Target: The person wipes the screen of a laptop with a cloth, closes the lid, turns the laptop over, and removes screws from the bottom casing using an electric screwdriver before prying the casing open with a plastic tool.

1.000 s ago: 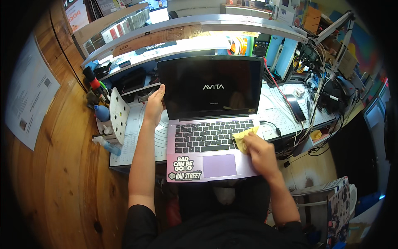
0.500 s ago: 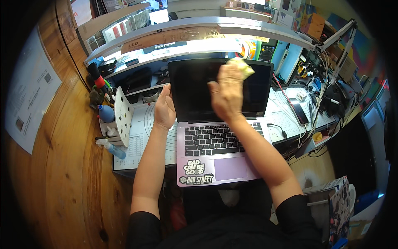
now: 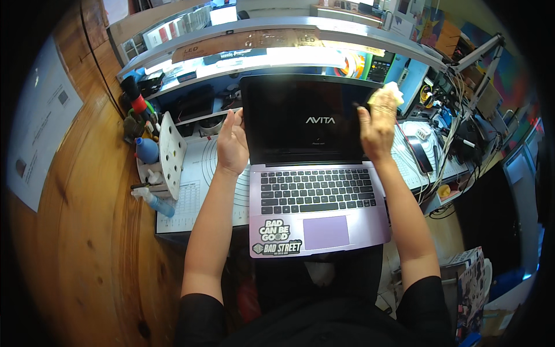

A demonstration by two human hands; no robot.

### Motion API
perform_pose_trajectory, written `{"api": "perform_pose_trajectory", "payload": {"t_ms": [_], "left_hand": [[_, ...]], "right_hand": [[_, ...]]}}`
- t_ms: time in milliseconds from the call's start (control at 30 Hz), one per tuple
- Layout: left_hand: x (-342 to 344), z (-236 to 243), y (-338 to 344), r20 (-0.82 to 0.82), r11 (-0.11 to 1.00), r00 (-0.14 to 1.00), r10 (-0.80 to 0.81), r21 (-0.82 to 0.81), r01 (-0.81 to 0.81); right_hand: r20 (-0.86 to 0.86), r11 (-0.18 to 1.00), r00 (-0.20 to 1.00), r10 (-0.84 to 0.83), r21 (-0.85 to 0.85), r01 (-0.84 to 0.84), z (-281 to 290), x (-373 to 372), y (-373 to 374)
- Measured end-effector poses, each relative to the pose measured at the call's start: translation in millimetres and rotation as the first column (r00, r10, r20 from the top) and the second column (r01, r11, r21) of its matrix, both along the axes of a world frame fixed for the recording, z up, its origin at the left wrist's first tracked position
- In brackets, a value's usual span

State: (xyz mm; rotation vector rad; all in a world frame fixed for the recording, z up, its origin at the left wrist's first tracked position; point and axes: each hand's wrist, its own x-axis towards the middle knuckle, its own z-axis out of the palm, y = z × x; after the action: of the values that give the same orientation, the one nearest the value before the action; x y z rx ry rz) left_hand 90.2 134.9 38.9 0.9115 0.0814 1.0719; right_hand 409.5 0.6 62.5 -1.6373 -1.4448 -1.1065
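Observation:
An open laptop (image 3: 378, 226) with a pinkish-purple palm rest and black keys stands before me, its front edge reaching past the bench. Its dark screen (image 3: 289, 139) is lit with a white logo and small text. My left hand (image 3: 232, 144) steadies the lid at its left edge, fingertips partly hidden by the frame. At the screen's upper right edge, my right hand (image 3: 380, 124) is closed on a pale yellow cloth (image 3: 394, 92), which sticks out past the fingertips. Two black-and-white stickers (image 3: 276, 247) lie on the palm rest, left of the touchpad.
A spray bottle (image 3: 155, 202) and a white perforated holder (image 3: 171, 153) stand at left, near a blue squeeze bottle (image 3: 147, 150). Behind the laptop runs a lit shelf (image 3: 231, 66). Tangled cables (image 3: 457, 110) and a phone (image 3: 420, 155) lie to the right.
My right hand has moved with the cloth from the middle of the screen to its right edge. The screen, black before, now shows a logo. My left hand stays at the lid.

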Motion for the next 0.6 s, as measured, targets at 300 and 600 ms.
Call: {"api": "perform_pose_trajectory", "payload": {"t_ms": [300, 600], "left_hand": [[-5.8, 7.2, -0.8, -0.015, 0.999, 0.999, -0.045, -0.014, 0.045], [-11.0, 1.1, 2.2, 0.007, 0.997, 0.998, -0.070, 0.027, 0.070]], "right_hand": [[0.071, 0.873, 0.893, 0.443, -0.260, -0.413, 0.1, -150.4, 51.9], [0.192, 0.826, 0.871, 0.453, -0.458, -0.328, -4.4, -97.2, 15.4]]}}
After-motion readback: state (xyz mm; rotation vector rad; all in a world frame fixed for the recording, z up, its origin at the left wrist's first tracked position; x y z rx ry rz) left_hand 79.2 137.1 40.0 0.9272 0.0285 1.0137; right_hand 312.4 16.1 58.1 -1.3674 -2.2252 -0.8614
